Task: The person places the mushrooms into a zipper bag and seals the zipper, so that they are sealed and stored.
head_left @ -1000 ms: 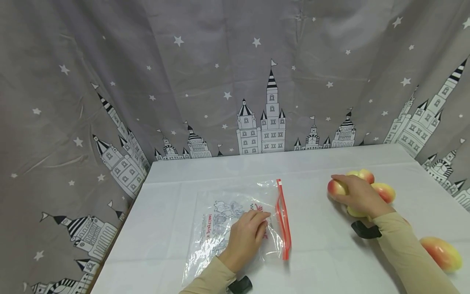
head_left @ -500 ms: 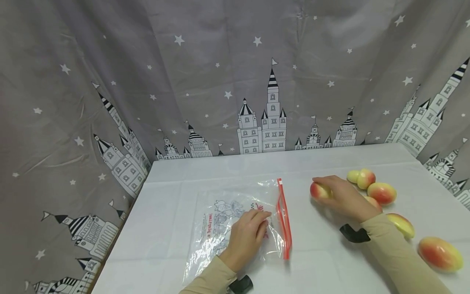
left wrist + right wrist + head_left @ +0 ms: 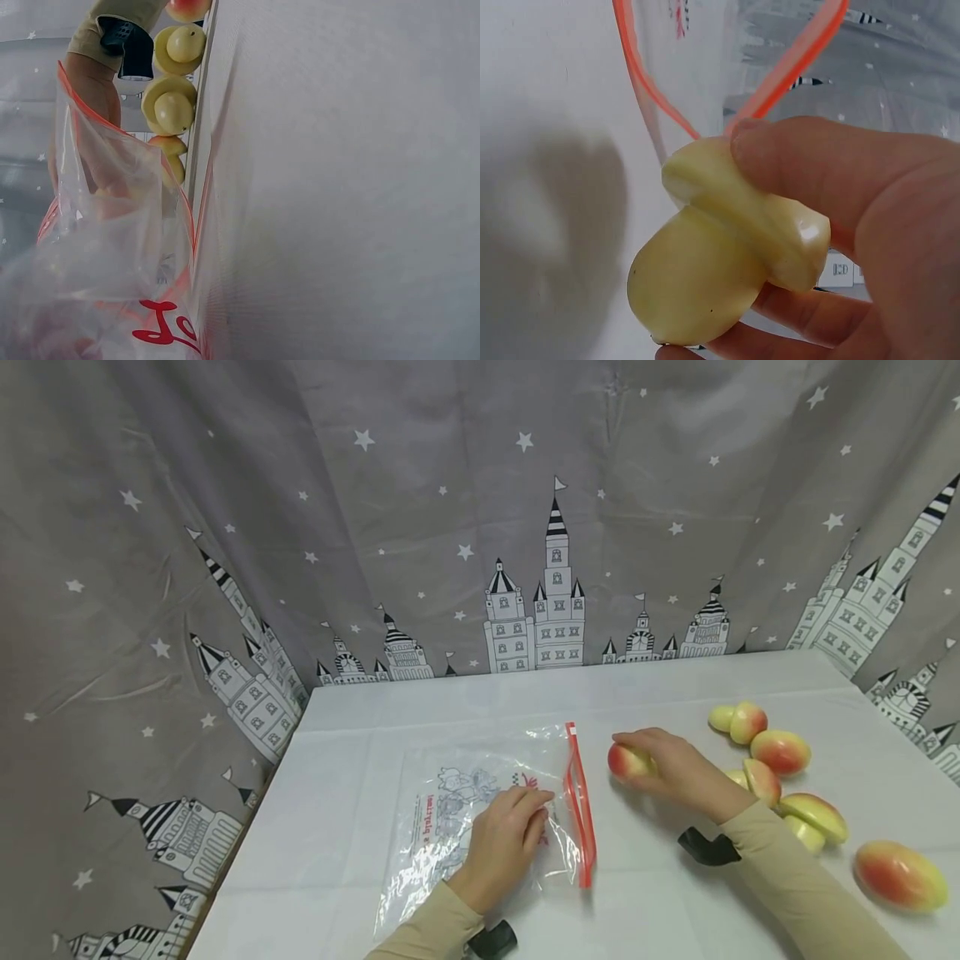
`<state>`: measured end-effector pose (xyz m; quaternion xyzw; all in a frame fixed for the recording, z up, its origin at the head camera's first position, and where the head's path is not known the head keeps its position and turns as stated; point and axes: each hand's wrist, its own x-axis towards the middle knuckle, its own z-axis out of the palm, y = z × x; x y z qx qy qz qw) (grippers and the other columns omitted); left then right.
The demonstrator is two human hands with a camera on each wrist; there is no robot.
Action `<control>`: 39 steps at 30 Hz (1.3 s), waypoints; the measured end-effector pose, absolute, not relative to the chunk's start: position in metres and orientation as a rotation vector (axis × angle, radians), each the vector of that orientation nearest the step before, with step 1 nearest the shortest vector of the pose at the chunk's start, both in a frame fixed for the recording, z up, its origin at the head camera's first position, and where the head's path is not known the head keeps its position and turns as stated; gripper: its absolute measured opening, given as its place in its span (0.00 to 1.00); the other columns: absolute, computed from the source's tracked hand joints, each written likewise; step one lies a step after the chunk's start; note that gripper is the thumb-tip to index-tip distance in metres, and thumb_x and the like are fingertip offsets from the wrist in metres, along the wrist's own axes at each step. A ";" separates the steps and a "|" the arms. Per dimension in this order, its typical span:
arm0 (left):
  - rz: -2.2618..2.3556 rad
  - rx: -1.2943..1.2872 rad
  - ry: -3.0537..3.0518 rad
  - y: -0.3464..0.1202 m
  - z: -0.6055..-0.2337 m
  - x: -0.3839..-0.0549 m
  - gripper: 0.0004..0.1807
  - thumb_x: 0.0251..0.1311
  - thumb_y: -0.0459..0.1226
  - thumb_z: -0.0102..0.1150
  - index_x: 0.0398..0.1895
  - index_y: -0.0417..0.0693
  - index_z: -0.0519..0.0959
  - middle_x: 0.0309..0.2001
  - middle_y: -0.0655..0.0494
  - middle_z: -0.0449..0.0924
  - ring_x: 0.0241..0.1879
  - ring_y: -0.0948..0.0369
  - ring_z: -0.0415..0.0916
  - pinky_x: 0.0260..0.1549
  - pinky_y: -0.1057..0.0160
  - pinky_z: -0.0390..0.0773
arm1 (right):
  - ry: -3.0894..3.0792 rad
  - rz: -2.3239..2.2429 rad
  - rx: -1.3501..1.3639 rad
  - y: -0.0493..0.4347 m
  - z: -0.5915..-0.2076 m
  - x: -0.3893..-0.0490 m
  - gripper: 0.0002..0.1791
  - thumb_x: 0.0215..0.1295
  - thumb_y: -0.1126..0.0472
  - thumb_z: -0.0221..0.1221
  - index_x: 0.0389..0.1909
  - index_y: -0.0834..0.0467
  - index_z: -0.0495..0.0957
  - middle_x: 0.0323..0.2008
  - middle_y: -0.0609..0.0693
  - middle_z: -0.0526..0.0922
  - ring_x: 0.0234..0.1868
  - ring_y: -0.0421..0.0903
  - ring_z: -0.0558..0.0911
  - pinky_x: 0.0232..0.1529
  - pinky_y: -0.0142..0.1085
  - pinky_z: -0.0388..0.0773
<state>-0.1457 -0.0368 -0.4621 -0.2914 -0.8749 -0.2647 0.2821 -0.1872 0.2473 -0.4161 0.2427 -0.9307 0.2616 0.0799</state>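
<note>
One glossy yellow-and-red mushroom-shaped piece (image 3: 626, 763) is pinched in the person's right hand (image 3: 682, 770), thumb on one side and fingers on the other. It is located just to the right of a clear plastic bag with blue and red print (image 3: 461, 787); in the head view a gap separates the two. The bag's bright red closure strip (image 3: 579, 810) is parted. The left hand (image 3: 497, 847) lies over the bag; whether its fingers pinch the film cannot be determined. Five further glossy red-and-yellow pieces (image 3: 900, 877) lie farther right on a white cloth-covered table (image 3: 315, 843). A grey fabric curtain printed with stars and castles (image 3: 420, 485) hangs behind.
</note>
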 end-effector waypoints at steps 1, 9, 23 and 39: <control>-0.707 -0.781 -2.342 -0.037 -0.462 -0.146 0.11 0.61 0.34 0.68 0.46 0.53 0.86 0.40 0.59 0.85 0.39 0.61 0.83 0.34 0.63 0.82 | -2.782 0.786 0.731 0.246 -0.417 -0.187 0.30 0.58 0.60 0.72 0.62 0.63 0.78 0.54 0.62 0.84 0.54 0.60 0.83 0.56 0.55 0.80; -0.708 -0.787 -2.340 -0.037 -0.461 -0.145 0.11 0.62 0.34 0.67 0.47 0.53 0.85 0.39 0.60 0.85 0.38 0.62 0.83 0.34 0.64 0.82 | -2.787 0.849 0.791 0.233 -0.423 -0.185 0.32 0.54 0.61 0.73 0.61 0.65 0.77 0.54 0.63 0.84 0.53 0.60 0.84 0.53 0.54 0.82; -0.702 -0.786 -2.332 -0.037 -0.461 -0.145 0.11 0.62 0.35 0.67 0.47 0.54 0.85 0.40 0.59 0.85 0.39 0.61 0.83 0.34 0.63 0.82 | -2.766 0.962 0.876 0.212 -0.432 -0.181 0.30 0.54 0.62 0.73 0.60 0.59 0.79 0.53 0.54 0.85 0.53 0.51 0.84 0.53 0.45 0.83; -0.689 -0.791 -2.337 -0.037 -0.460 -0.145 0.11 0.63 0.35 0.65 0.48 0.53 0.85 0.40 0.59 0.85 0.39 0.61 0.83 0.34 0.63 0.82 | -2.642 0.950 0.985 0.196 -0.449 -0.179 0.33 0.52 0.66 0.74 0.61 0.60 0.78 0.57 0.55 0.83 0.57 0.54 0.83 0.57 0.48 0.82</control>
